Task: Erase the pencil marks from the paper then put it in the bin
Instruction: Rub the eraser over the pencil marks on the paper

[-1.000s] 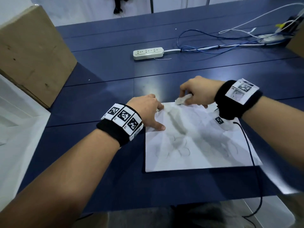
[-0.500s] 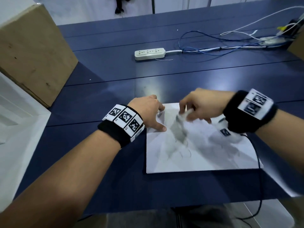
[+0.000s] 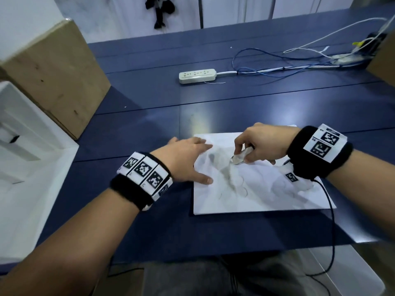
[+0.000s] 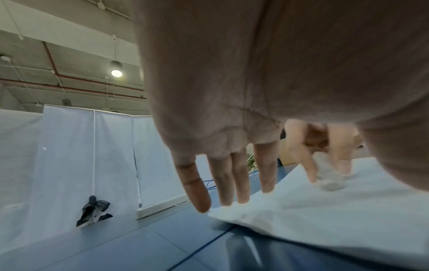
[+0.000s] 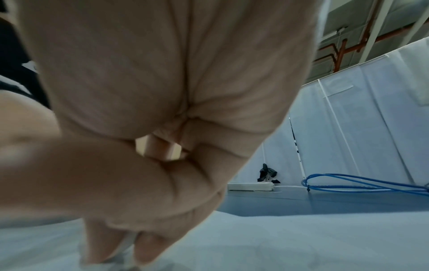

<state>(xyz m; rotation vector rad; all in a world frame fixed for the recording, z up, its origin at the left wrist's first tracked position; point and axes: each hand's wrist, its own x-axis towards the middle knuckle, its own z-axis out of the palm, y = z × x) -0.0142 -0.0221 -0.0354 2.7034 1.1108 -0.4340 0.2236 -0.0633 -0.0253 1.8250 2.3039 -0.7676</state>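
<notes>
The paper (image 3: 256, 189) lies flat on the blue counter (image 3: 149, 129), faint pencil curls near its middle. The left hand (image 3: 183, 159) presses its far left corner, fingers straight and spread. The right hand (image 3: 260, 144) has its grip clamped on a white eraser (image 3: 239, 158), whose tip touches the sheet. A power strip (image 3: 197, 75) sits well beyond.
</notes>
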